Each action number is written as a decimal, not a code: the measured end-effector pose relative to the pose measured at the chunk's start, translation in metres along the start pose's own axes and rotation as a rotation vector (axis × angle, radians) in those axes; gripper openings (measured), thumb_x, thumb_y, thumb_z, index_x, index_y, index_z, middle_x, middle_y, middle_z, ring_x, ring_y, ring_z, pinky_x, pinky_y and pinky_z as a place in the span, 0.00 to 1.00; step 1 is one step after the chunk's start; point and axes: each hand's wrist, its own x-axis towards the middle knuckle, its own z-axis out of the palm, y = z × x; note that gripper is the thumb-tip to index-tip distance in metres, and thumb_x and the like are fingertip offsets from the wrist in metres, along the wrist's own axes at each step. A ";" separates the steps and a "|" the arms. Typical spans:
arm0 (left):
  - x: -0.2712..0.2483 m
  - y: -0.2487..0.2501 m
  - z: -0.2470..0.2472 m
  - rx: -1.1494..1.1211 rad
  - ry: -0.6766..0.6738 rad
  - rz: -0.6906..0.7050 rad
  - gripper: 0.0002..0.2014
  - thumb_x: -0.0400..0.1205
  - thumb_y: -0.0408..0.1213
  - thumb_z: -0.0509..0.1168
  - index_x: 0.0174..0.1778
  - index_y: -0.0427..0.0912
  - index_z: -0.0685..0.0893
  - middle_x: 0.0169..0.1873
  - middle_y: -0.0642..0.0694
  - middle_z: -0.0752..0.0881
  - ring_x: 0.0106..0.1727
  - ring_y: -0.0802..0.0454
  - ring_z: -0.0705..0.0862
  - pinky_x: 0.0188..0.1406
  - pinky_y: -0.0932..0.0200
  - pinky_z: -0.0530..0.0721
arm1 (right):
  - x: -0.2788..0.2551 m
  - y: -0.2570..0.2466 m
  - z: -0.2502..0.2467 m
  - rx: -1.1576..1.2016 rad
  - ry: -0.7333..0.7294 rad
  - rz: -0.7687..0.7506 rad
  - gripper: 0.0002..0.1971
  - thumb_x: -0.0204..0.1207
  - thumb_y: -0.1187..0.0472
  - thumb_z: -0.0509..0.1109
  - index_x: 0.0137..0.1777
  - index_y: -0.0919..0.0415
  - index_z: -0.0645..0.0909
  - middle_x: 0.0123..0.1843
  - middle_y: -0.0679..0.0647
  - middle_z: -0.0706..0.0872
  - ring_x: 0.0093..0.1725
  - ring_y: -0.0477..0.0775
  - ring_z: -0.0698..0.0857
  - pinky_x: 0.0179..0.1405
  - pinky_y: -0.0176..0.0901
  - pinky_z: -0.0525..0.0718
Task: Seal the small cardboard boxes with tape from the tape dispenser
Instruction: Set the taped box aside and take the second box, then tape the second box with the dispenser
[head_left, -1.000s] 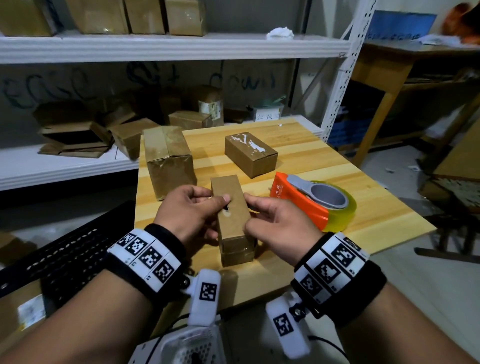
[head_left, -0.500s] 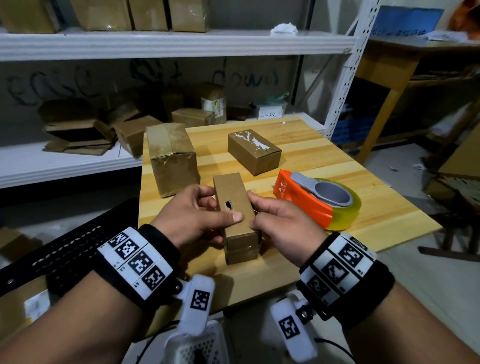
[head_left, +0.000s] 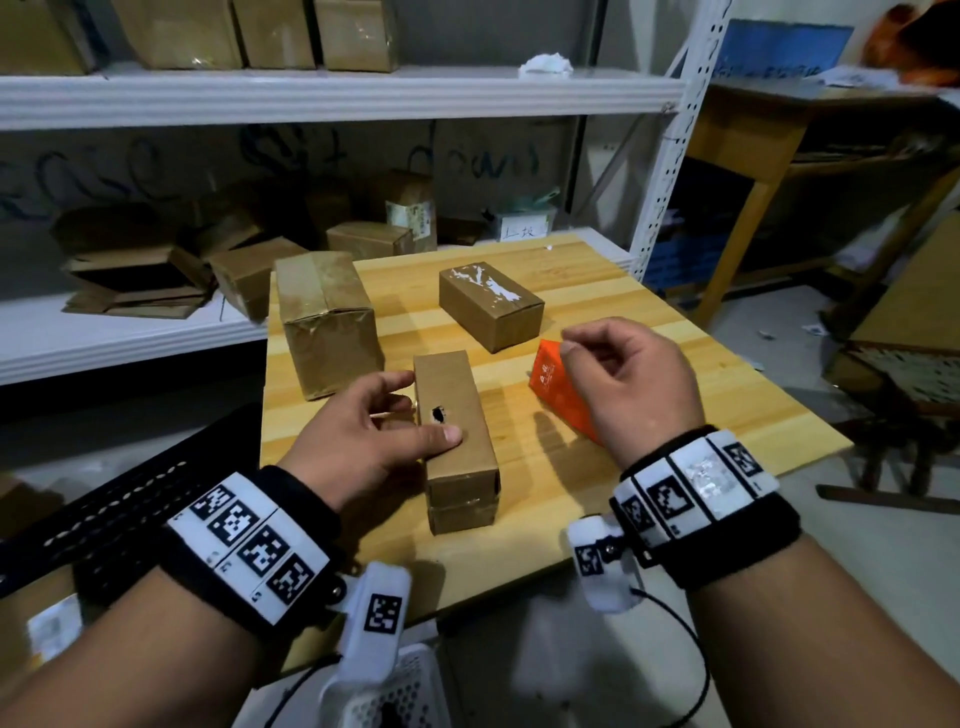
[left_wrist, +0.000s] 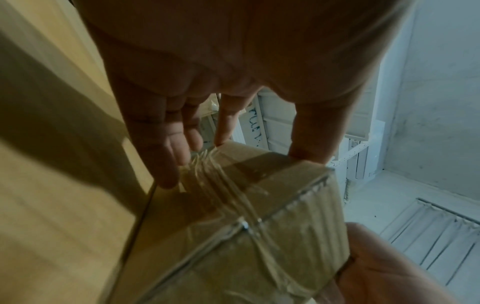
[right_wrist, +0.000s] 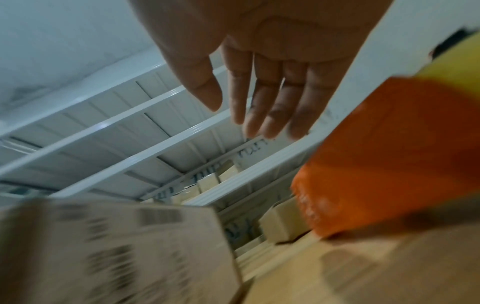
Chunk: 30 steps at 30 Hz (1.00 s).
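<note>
Currently the left hand (head_left: 363, 441) is steadying the narrow cardboard box (head_left: 457, 431) near the front edge of the bench (head_left: 649, 332); its grip is wrapping the box, thumb lying across the top face just beside a small dark hole, fingers curling against the left side wall. In the left wrist view the fingertips (left_wrist: 171, 164) are touching the box where wrinkled clear tape (left_wrist: 233, 195) is crossing an edge, so this hold is probably pinning the box still so it is not sliding when tape gets drawn over it. The right hand (head_left: 623, 379) is hovering above the orange tape dispenser (head_left: 558, 387), touching nothing; from the head view the fingers are looking loosely curled, while the right wrist view is showing them relaxed and fairly straight, holding nothing. The dispenser is lying on the bench just right of the narrow box, with the yellowish roll (right_wrist: 451, 67) behind the orange body; most of it is sitting hidden under the hand in the head view. That placement is keeping it within easy reach of the free hand, which seems to be going for it. Two other boxes are sitting further back: a tall taped box (head_left: 327, 322) on the left and a low box with torn white label scraps (head_left: 491, 304) near the middle. Whether the narrow box's far end is taped, I cannot tell.
</note>
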 end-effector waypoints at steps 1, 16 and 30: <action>-0.001 0.000 0.000 0.007 -0.004 0.010 0.54 0.51 0.49 0.84 0.79 0.53 0.76 0.67 0.48 0.83 0.60 0.51 0.88 0.47 0.56 0.87 | 0.005 0.004 -0.003 -0.051 0.029 0.011 0.09 0.82 0.51 0.76 0.59 0.48 0.91 0.53 0.41 0.92 0.54 0.43 0.89 0.57 0.46 0.89; 0.007 -0.011 0.008 -0.075 0.010 0.010 0.44 0.60 0.42 0.85 0.75 0.48 0.79 0.64 0.47 0.87 0.52 0.57 0.92 0.39 0.64 0.90 | 0.017 0.014 -0.010 -0.753 -0.277 0.143 0.34 0.77 0.30 0.71 0.79 0.45 0.76 0.73 0.50 0.87 0.71 0.61 0.86 0.73 0.60 0.80; 0.000 -0.012 0.015 -0.063 0.111 -0.010 0.63 0.48 0.55 0.88 0.83 0.65 0.68 0.75 0.53 0.75 0.71 0.46 0.81 0.66 0.35 0.85 | 0.025 0.005 -0.040 -0.228 -0.025 0.123 0.12 0.87 0.54 0.65 0.51 0.60 0.87 0.46 0.59 0.87 0.46 0.61 0.84 0.34 0.41 0.72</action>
